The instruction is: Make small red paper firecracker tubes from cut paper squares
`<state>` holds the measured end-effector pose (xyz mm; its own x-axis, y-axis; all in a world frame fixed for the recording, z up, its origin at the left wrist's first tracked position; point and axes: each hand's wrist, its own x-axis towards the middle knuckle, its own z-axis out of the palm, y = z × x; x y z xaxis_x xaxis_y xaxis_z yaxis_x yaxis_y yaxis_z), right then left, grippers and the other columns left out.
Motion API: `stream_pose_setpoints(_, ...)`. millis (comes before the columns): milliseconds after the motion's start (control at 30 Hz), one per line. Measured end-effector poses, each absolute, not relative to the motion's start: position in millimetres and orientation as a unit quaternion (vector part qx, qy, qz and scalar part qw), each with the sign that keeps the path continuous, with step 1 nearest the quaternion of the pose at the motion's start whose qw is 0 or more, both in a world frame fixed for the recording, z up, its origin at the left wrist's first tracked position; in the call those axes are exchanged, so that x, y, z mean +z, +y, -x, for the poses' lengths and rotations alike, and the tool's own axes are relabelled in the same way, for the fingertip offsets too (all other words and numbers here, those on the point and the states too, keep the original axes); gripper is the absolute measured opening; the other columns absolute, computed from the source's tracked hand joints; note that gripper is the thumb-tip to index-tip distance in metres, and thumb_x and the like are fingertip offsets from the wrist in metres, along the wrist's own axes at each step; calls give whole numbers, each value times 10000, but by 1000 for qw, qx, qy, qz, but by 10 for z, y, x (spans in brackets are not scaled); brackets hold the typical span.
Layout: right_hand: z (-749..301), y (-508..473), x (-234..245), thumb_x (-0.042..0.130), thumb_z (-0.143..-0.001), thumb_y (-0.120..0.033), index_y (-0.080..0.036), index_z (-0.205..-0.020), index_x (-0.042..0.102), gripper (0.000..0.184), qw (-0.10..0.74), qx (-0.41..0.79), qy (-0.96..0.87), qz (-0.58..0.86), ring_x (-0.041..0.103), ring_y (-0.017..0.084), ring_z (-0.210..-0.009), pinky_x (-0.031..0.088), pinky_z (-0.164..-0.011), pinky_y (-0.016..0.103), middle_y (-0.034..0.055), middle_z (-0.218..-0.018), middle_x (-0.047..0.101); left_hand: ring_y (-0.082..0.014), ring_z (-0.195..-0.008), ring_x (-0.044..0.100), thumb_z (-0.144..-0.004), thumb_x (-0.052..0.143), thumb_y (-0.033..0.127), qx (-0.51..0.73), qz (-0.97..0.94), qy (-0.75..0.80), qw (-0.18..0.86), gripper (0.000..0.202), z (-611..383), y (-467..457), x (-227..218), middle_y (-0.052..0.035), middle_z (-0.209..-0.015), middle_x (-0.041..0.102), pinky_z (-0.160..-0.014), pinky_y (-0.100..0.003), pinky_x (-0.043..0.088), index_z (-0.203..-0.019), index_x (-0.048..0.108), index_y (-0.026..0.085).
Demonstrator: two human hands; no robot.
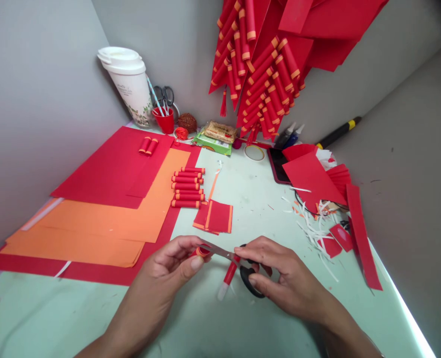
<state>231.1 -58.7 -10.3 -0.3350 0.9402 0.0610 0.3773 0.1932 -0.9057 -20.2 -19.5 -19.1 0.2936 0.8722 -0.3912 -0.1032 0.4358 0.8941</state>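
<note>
Between the thumb and fingers of my left hand is a small red paper roll with an orange edge. My right hand grips a pair of scissors by its black handles. The blades reach left to the roll's end; whether they are parted or closed I cannot tell. Under the scissors is a slim red stick with a whitish tip, partly hidden. Farther back lie flat red paper pieces with orange strips and a row of several finished red rolls.
Large red sheets and orange sheets cover the left side. A white lidded cup and a red pot stand behind. Paper scraps and a phone lie right. Red paper firecrackers hang at the back.
</note>
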Motion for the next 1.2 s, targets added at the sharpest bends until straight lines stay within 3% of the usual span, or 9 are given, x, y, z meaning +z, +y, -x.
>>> stream_pose_setpoints(167, -2321, -582, -98, 610, -874, -103, -314, -1332, 607, 504, 329, 419, -703, 471, 645, 164, -929, 555, -763, 292, 60, -1147, 666, -167, -999, 661, -839, 741, 380, 350, -399, 484, 696, 193, 194, -188, -153, 24, -1018, 741, -892, -235, 492, -1018, 718, 311)
stream_pose_setpoints(733, -2403, -575, -44, 605, -905, -145, -308, -1351, 594, 476, 313, 378, -741, 459, 656, 186, -1029, 555, -875, 323, 70, -1156, 668, -149, -960, 682, -830, 745, 406, 338, -398, 474, 709, 192, 199, -192, -134, 46, -934, 749, -884, -210, 493, -1004, 738, 325)
stream_pose_setpoints(1200, -2449, -548, -8, 604, -822, -88, -311, -1292, 630, 521, 308, 386, -708, 504, 608, 147, -797, 548, -783, 322, 38, -1063, 664, -219, -978, 706, -859, 693, 450, 327, -404, 508, 687, 229, 225, -207, -139, -2, -924, 790, -924, -300, 496, -1029, 744, 304)
